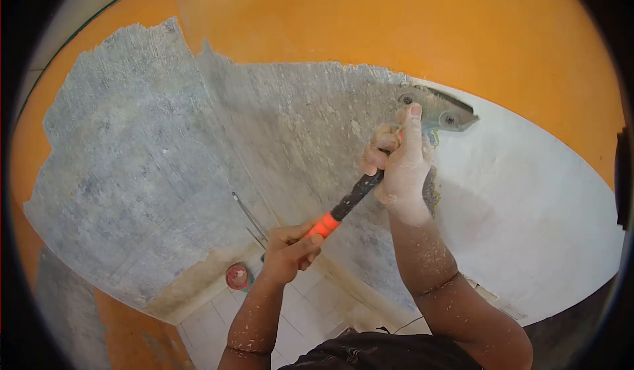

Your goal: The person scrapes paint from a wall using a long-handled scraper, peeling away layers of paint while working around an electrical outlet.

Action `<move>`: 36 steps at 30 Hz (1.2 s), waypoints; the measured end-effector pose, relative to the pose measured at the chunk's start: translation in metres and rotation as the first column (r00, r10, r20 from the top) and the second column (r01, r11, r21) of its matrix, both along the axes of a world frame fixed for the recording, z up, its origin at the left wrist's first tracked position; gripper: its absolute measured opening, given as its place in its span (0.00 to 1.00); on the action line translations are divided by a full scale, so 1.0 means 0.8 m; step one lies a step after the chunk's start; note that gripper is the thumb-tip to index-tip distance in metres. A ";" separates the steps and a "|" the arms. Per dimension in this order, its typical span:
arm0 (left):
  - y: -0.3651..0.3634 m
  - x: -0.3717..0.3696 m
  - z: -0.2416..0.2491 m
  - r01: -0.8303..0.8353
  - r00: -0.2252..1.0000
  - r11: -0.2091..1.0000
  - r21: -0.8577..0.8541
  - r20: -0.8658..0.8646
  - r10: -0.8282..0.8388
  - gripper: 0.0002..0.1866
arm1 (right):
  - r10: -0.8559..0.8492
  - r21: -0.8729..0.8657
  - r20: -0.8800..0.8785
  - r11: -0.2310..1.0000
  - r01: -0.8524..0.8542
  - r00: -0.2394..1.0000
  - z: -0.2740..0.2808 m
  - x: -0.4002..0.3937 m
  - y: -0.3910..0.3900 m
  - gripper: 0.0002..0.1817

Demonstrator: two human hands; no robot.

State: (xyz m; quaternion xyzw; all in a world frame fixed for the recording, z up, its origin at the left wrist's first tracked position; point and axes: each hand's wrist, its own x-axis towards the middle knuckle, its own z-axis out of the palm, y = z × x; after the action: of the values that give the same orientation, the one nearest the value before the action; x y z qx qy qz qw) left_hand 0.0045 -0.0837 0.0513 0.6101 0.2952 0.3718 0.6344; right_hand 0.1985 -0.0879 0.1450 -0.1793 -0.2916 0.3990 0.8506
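Note:
A long-handled scraper with a black and orange grip is held in both hands. My left hand is wrapped round the orange lower end of the handle. Higher up, near the scraper's head, my right hand is closed round the handle, its thumb pointing up; dust covers it. The wide metal blade lies at the wall, where bare grey plaster, white coating and orange paint meet.
On the tiled floor by the corner stands a small reddish container. A thin long tool leans at the wall corner above it. Grey plaster with a ragged orange border covers the left wall.

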 end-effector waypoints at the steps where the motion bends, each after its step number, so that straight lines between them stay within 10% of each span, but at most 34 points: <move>1: -0.001 -0.003 0.004 -0.026 0.998 0.998 0.055 -0.054 0.029 0.19 | 0.005 0.022 0.018 1.000 -0.005 1.000 -0.003 -0.002 0.001 0.21; 36: 0.000 0.003 -0.011 -0.027 0.998 0.998 0.060 -0.058 0.031 0.21 | 0.001 0.033 -0.018 0.999 -0.001 1.000 -0.025 -0.002 -0.002 0.23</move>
State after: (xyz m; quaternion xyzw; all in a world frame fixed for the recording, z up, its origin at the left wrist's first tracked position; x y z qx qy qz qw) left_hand 0.0070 -0.0834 0.0423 0.6348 0.3113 0.3714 0.6018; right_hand 0.1969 -0.0891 0.1246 -0.1617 -0.2907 0.3962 0.8558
